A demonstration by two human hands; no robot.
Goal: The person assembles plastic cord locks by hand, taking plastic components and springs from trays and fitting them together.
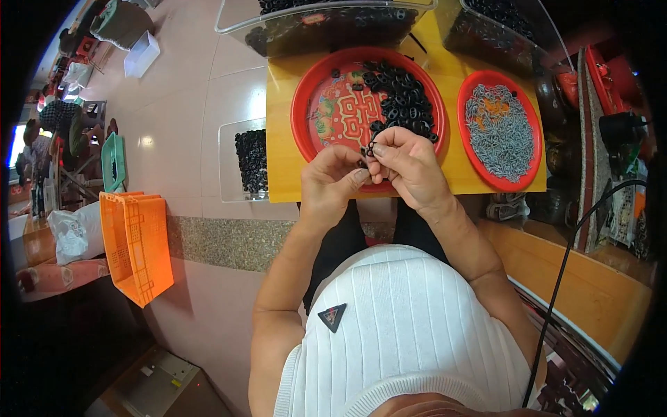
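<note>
Both my hands meet over the near rim of a round red tray [300, 132] with a printed bottom. My left hand [328, 179] is closed, thumb and fingers pinching a small black part [362, 164]. My right hand [410, 167] pinches another small black part [370, 149] right beside it; whether the two parts touch I cannot tell. A heap of black oval plastic parts [403, 101] fills the tray's right side, and a few lie loose at its left. To the right, a red oval tray [461, 111] holds many small grey pieces [500, 142] and some orange ones [490, 108].
The trays stand on a yellow table [281, 167]. Clear bins of black parts stand behind [326, 31] and at the back right. Another clear bin [229, 160] is left of the table. An orange crate [139, 243] stands on the floor; a black cable [566, 257] hangs at right. People sit far left.
</note>
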